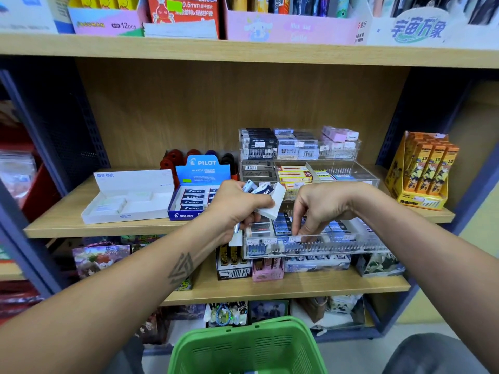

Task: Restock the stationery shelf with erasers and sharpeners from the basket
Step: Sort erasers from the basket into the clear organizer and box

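Note:
My left hand (237, 209) grips a bunch of erasers (266, 197), white blocks in dark blue sleeves, in front of the middle shelf. My right hand (321, 209) reaches down into the front row of a clear acrylic tiered organiser (318, 247), its fingertips touching the small blue-labelled erasers (283, 225) packed there. Whether it pinches one I cannot tell. A blue Pilot eraser box (189, 203) stands open just left of my left hand. The green basket (248, 346) sits low in front of me; its contents are mostly out of view.
A white open eraser box (127, 198) lies at the shelf's left. An orange display carton (424, 171) stands at the right end. Upper tiers of the organiser (299, 147) hold more eraser packs. Boxes line the shelves above and below.

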### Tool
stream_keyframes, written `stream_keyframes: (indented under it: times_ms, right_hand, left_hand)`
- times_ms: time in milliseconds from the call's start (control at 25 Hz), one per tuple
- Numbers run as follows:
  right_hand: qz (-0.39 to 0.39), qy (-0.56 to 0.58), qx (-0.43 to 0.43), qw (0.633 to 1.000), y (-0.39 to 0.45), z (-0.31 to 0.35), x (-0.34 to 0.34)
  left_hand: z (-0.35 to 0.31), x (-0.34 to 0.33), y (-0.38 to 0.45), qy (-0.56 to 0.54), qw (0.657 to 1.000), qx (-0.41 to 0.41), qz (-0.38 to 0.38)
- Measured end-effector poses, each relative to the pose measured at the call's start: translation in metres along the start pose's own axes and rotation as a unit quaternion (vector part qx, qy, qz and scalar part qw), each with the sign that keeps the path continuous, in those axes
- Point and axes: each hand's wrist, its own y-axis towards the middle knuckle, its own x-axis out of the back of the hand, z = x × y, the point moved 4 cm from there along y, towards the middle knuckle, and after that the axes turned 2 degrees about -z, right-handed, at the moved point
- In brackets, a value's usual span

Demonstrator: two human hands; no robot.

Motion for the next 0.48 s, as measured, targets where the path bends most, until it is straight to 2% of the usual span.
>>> stream_keyframes:
  times_ms: [280, 480]
  right_hand:
    - [-0.09, -0.082, -0.025, 0.992, 0.01, 0.012, -0.012]
    - [-0.122, -0.213, -0.026, 0.969, 0.009, 0.021, -0.011]
  left_hand:
    - [0.0, 0.0, -0.001, 0.003, 1.0, -0.004, -0.002]
    - [0.001, 0.0, 0.001, -0.001, 1.0, -0.002, 0.001]
